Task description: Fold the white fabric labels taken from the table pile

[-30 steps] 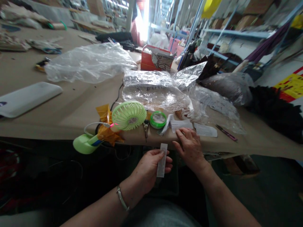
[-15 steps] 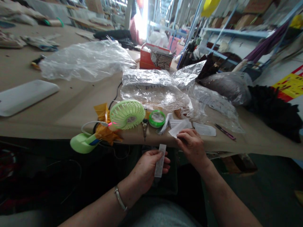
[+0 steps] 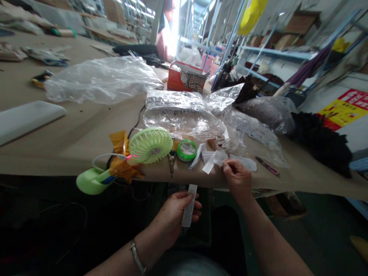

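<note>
My left hand (image 3: pixel 171 216) is below the table's front edge, its thumb pressing a narrow whitish, translucent strip (image 3: pixel 189 209) against the fingers. The strip stands nearly upright, and I cannot make out its material. At the table edge, the fingertips of my right hand (image 3: pixel 238 178) pinch the corner of a thin white slip (image 3: pixel 220 156). Beside it lie a printed paper strip (image 3: pixel 209 165) and a flat printed sheet (image 3: pixel 246 163). To the left is a round green tub (image 3: pixel 186 157) with whitish contents.
A green fan (image 3: pixel 151 145) with orange tape overhangs the front edge. A small pointed tool (image 3: pixel 172 163) lies beside it. Clear plastic bags (image 3: pixel 184 115) spread behind the papers. At the right are a pink-and-black cutter (image 3: pixel 267 166) and dark fabric (image 3: pixel 322 142).
My right hand has shifted right relative to the papers, and its fingers are pinched more tightly. The slips near it now lie apart differently. My left hand still holds the strip; the view has tilted slightly.
</note>
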{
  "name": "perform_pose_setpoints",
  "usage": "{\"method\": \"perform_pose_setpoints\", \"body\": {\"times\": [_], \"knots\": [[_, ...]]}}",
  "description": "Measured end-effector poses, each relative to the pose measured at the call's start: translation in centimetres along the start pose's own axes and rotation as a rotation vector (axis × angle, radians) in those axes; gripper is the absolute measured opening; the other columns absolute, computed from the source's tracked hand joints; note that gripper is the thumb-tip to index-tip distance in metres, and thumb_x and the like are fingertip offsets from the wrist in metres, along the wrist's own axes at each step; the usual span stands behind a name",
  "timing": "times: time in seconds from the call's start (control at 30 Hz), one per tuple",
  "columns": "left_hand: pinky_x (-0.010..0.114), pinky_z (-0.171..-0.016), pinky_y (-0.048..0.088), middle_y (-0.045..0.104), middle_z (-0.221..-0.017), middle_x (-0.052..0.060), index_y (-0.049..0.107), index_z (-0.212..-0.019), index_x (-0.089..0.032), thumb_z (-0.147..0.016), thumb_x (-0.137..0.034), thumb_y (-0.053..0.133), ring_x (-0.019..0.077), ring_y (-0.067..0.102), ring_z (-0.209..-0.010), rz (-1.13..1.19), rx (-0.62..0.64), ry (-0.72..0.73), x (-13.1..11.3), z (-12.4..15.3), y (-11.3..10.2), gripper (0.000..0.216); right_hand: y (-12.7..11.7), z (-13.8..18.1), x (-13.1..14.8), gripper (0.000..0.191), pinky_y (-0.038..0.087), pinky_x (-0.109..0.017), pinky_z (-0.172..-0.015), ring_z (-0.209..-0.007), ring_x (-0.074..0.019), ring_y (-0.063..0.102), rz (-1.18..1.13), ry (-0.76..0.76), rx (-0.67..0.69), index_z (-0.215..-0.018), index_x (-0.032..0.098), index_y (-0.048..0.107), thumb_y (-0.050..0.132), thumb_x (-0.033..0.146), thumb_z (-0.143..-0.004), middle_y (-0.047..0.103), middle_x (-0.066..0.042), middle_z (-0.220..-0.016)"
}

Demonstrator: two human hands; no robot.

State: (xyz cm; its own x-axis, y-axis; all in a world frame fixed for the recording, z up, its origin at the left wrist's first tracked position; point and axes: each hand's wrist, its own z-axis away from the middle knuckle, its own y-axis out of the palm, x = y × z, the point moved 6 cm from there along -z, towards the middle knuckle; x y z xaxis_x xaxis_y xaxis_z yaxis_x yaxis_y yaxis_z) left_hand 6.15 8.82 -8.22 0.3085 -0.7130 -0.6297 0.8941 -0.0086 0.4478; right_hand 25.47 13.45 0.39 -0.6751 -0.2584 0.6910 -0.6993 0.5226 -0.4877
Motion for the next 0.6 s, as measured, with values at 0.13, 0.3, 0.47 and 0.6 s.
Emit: {"method": "perform_pose_setpoints", "body": {"times": [0.13, 0.3, 0.47, 0.6], "knots": [[0.025, -0.053, 0.050, 0.066, -0.067, 0.007, 0.061, -0.091, -0.009, -0.082, -0.022, 0.059, 0.0153, 0.063, -0.057, 0.003, -0.010, -0.007, 0.1, 0.0, -0.1, 0.016, -0.7, -0.2, -2.6, 0.013, 0.048, -0.024, -0.058, -0.055, -0.0117, 0.058, -0.447, 0.280, -0.237, -0.069, 0.015, 0.063, 0.069, 0.027, -0.072, 0.064, 0.003, -0.059], [0.025, -0.053, 0.050, 0.067, -0.067, 0.007, 0.062, -0.087, -0.010, -0.080, -0.023, 0.062, 0.0158, 0.064, -0.057, 0.006, 0.003, 0.019, -0.1, 0.2, 0.3, 0.015, -0.9, -0.7, -4.1, 0.017, 0.055, -0.026, -0.063, -0.056, -0.0096, 0.062, -0.820, 0.370, -0.388, -0.072, 0.019, 0.056, 0.068, 0.030, -0.071, 0.064, 0.007, -0.061], [0.025, -0.053, 0.051, 0.067, -0.067, 0.007, 0.062, -0.087, -0.010, -0.080, -0.021, 0.061, 0.0158, 0.064, -0.057, 0.009, -0.020, -0.007, -0.1, 0.4, 0.4, 0.012, -1.5, -0.8, -5.0, 0.017, 0.057, -0.026, -0.066, -0.060, -0.0090, 0.065, -0.958, 0.400, -0.428, -0.077, 0.020, 0.054, 0.068, 0.026, -0.070, 0.066, 0.007, -0.066], [0.026, -0.054, 0.051, 0.067, -0.066, 0.008, 0.063, -0.084, -0.009, -0.079, -0.021, 0.063, 0.0164, 0.064, -0.058, -0.004, 0.012, -0.001, 0.1, -0.2, 0.3, 0.013, -1.6, -1.0, -5.3, 0.015, 0.056, -0.023, -0.066, -0.063, -0.0081, 0.066, -1.022, 0.395, -0.462, -0.076, 0.020, 0.055, 0.067, 0.023, -0.069, 0.067, 0.007, -0.069]]}}
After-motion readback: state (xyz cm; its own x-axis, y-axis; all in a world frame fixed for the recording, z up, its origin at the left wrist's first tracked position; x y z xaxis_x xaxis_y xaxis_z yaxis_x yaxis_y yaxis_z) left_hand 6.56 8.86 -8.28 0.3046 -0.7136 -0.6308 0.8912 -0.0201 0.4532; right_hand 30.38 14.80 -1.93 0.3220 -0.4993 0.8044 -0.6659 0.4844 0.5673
